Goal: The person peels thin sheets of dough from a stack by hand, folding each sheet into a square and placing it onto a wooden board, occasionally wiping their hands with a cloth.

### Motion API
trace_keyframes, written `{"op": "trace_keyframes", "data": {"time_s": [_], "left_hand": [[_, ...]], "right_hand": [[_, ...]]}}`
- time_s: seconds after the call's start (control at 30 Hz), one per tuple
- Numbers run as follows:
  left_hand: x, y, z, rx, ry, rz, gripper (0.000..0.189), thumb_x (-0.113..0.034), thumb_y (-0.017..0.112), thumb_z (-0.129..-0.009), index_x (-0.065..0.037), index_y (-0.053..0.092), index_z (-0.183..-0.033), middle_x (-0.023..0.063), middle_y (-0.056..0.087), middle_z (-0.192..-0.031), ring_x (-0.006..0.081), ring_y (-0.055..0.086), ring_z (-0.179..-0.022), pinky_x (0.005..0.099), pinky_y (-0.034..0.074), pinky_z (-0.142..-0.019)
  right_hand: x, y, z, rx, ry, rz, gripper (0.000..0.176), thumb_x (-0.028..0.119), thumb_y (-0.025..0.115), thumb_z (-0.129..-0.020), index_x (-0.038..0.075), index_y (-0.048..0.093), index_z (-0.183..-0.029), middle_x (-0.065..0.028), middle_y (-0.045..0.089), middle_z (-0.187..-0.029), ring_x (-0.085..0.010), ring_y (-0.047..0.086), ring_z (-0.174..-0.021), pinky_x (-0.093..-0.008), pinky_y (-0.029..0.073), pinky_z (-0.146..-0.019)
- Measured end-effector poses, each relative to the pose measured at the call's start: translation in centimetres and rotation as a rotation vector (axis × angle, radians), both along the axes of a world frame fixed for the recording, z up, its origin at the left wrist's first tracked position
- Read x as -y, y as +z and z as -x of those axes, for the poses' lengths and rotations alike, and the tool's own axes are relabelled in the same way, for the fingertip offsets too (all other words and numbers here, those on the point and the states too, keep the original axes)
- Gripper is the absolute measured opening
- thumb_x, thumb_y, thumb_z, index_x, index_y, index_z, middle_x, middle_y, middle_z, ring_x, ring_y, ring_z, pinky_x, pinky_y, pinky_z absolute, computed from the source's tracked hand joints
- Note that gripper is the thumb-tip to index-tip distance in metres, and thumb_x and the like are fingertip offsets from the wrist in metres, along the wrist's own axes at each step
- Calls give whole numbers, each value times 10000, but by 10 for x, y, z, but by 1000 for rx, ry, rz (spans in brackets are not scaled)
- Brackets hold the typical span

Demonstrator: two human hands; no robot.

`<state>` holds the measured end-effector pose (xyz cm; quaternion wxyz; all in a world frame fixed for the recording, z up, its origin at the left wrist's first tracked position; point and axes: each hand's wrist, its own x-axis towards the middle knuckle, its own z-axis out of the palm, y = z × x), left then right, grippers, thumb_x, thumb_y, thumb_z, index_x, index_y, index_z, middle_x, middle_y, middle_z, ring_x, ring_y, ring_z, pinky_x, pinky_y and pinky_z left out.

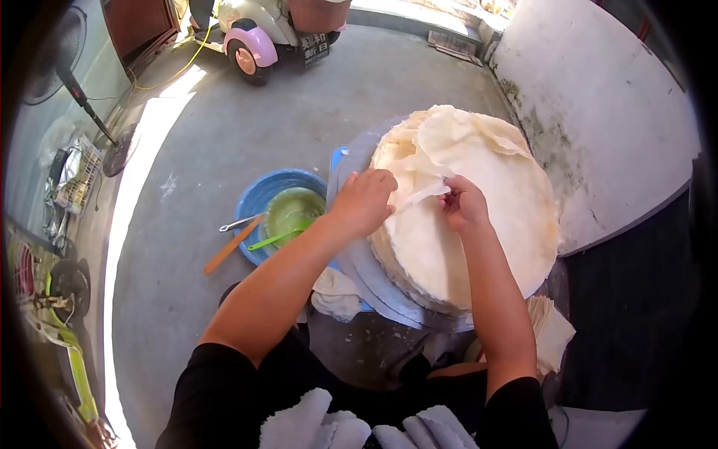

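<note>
A tall stack of thin, round, pale pancakes stands on a round grey board in front of me. The top pancake is partly lifted and folded, its loose flap crumpled toward the far side. My right hand pinches the edge of this flap over the middle of the stack. At the stack's left rim, my left hand has its fingers curled in on the same pancake's edge; the fingertips are partly hidden.
Left of the stack, a blue basin holds a greenish bowl, a green-handled tool and a wooden stick. A cloth lies near my knees. Folded sheets sit at right. A scooter and fan stand farther off.
</note>
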<state>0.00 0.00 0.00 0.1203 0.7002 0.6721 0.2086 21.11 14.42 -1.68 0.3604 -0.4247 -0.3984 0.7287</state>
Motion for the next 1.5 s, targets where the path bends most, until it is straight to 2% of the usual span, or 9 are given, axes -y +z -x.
{"op": "trace_keyframes", "data": {"time_s": [0.1, 0.37, 0.6, 0.8, 1.1, 1.17, 1.3, 1.4, 1.5], "left_hand": [[2, -3, 2, 6, -19, -10, 406, -248, 696, -894, -104, 539, -1239, 95, 521, -1372, 259, 450, -1351, 508, 314, -1122], [-1, 3, 2, 16, -23, -40, 416, -259, 735, -859, -91, 559, -1196, 99, 564, -1315, 271, 485, -1312, 440, 372, -1068], [-3, -3, 6, 45, -13, -84, 463, -279, 749, -849, -91, 576, -1235, 108, 564, -1353, 275, 493, -1316, 444, 381, -1072], [-3, -7, 9, 23, -35, -65, 445, -240, 717, -873, -81, 574, -1264, 116, 555, -1378, 275, 485, -1328, 441, 378, -1089], [-1, 3, 3, 16, -13, -36, 396, -214, 696, -865, -73, 611, -1224, 112, 557, -1379, 275, 485, -1332, 451, 370, -1105], [3, 10, -2, -155, 1, -83, 342, -194, 710, -836, -80, 655, -1154, 109, 590, -1334, 283, 487, -1328, 464, 372, -1105], [-5, 9, -7, -270, -105, -382, 291, -159, 711, -819, -87, 681, -1099, 90, 620, -1285, 295, 501, -1312, 450, 403, -1084], [-7, 10, -11, -79, -397, -528, 237, -122, 705, -810, -94, 686, -1044, 72, 670, -1145, 297, 601, -1165, 423, 488, -970], [-4, 3, -8, -32, -349, -148, 113, -112, 667, -840, -93, 693, -948, 64, 689, -1009, 296, 666, -972, 403, 534, -840]], "right_hand": [[0, 3, -13, -15, -62, 9, 162, 138, 606, -916, 28, 631, -1032, -66, 613, -777, -182, 624, -661, -285, 512, -593], [39, 49, 32, 626, 312, -149, 445, 411, 731, -887, -18, 625, -940, -89, 613, -718, -160, 593, -552, -311, 491, -480], [56, 28, 53, 759, 360, -550, 252, 197, 784, -804, 0, 629, -825, -81, 621, -644, -141, 591, -507, -287, 453, -446], [51, 35, 34, 585, 275, -401, 66, 23, 721, -799, -7, 663, -810, -62, 633, -654, -120, 590, -522, -268, 459, -466], [34, 54, -14, 589, 216, -386, 90, 56, 703, -847, 18, 645, -791, -34, 619, -653, -106, 557, -523, -255, 434, -464], [33, 51, -25, 529, 180, -275, 90, 73, 689, -863, 25, 642, -803, -36, 629, -672, -110, 585, -547, -256, 438, -466], [51, 42, -18, 370, 147, -128, 78, 89, 683, -877, 38, 627, -859, -52, 649, -771, -152, 641, -601, -286, 568, -580], [54, 36, -13, 295, 133, -106, 72, 93, 672, -910, 44, 622, -891, -56, 651, -816, -175, 666, -657, -301, 596, -631], [45, 29, -21, 275, 109, -99, 58, 90, 659, -929, 48, 621, -912, -55, 653, -824, -176, 675, -689, -299, 585, -614]]}}
